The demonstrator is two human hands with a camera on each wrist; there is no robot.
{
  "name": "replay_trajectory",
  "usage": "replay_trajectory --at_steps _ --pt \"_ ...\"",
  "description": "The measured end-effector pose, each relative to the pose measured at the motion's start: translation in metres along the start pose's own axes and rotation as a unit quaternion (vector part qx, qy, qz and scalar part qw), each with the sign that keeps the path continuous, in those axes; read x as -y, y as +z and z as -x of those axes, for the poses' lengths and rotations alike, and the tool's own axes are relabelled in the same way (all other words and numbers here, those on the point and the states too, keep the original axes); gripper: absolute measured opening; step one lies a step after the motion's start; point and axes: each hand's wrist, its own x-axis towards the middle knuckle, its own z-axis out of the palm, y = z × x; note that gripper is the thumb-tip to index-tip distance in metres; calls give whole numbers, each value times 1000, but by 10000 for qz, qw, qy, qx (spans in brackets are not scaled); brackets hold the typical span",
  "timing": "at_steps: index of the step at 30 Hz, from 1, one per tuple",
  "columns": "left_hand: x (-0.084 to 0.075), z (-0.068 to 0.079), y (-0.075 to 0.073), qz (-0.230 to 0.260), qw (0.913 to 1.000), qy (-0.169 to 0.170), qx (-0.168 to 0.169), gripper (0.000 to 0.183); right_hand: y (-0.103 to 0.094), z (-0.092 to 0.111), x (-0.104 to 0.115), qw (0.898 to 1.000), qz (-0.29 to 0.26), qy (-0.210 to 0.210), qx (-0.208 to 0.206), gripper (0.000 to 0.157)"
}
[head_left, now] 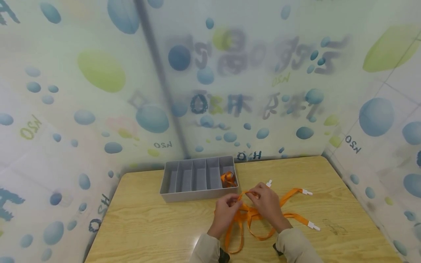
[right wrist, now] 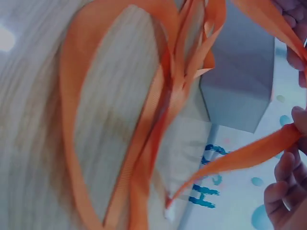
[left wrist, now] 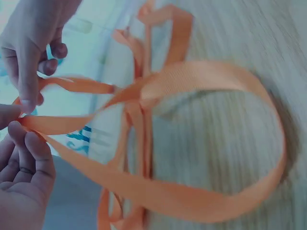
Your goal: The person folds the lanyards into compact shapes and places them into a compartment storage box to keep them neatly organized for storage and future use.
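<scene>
Both hands meet over the wooden table, pinching an orange lanyard (left wrist: 206, 76) between thumbs and fingertips. In the head view my left hand (head_left: 225, 212) is just in front of the grey tray's right end. Close beside it, my right hand (head_left: 267, 204) grips another part of the strap. A wide loop hangs from the fingers in the left wrist view. Under the hands lie more orange lanyards (right wrist: 72, 120), overlapping in loose loops. White clips (head_left: 307, 192) end several straps at the right. Exactly how the strap folds between the fingertips is hidden.
The grey tray (head_left: 197, 195), split into several compartments, stands at the back of the table (head_left: 148, 219). Its rightmost compartment holds a bundled orange lanyard (head_left: 228, 179). Patterned curtain walls (head_left: 210, 138) close in the table's back and sides.
</scene>
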Motion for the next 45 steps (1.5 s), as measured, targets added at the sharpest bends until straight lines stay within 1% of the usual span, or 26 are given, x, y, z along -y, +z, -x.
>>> replay_trajectory --at_steps 2,5,8,11,15,20,26,28,29,33,35,37,39,41,44,45 --pt "-6 1 0 121 9999 -106 -45 18 -1 -1 2 9995 184 -207 -161 8" --pt "-16 3 1 354 9988 -326 -70 19 -4 -3 5 9984 221 -351 -372 8" --pt "-24 4 1 611 9969 -498 -44 19 -9 -6 10 9980 -27 -340 -533 7" --pt "-28 6 1 771 9956 -529 21 20 -15 -8 16 9969 -403 -312 -605 10" --pt "-29 8 0 767 9963 -352 139 19 -22 -10 22 9939 -847 -361 -603 20" --pt "-25 9 -3 820 9961 -64 324 18 -29 -13 30 9905 -1180 -479 -518 26" --pt "-26 10 -8 892 9940 126 616 12 -41 -15 43 9881 -1519 -210 -141 28" --pt "-30 11 -11 880 9930 172 769 11 -46 -15 48 9858 -1673 -108 -28 28" --pt "-35 13 -14 889 9922 215 844 11 -48 -16 51 9845 -1752 -92 15 27" --pt "-53 18 -22 1022 9869 278 1214 14 -57 -17 60 9788 -2043 -110 114 26" --pt "-59 21 -25 1112 9843 340 1324 16 -61 -18 64 9764 -2150 -121 128 25" --pt "-59 21 -26 1138 9832 405 1366 17 -65 -19 68 9743 -2247 -89 156 24" --pt "-53 21 -26 1143 9831 504 1337 18 -68 -19 70 9716 -2361 -62 175 25" --pt "-45 19 -25 1101 9843 479 1297 20 -74 -20 76 9695 -2440 4 215 24" --pt "-35 17 -24 1138 9838 518 1284 30 -77 -20 79 9654 -2595 65 253 25" --pt "-34 17 -24 1152 9835 531 1290 34 -79 -21 81 9644 -2628 102 272 24"
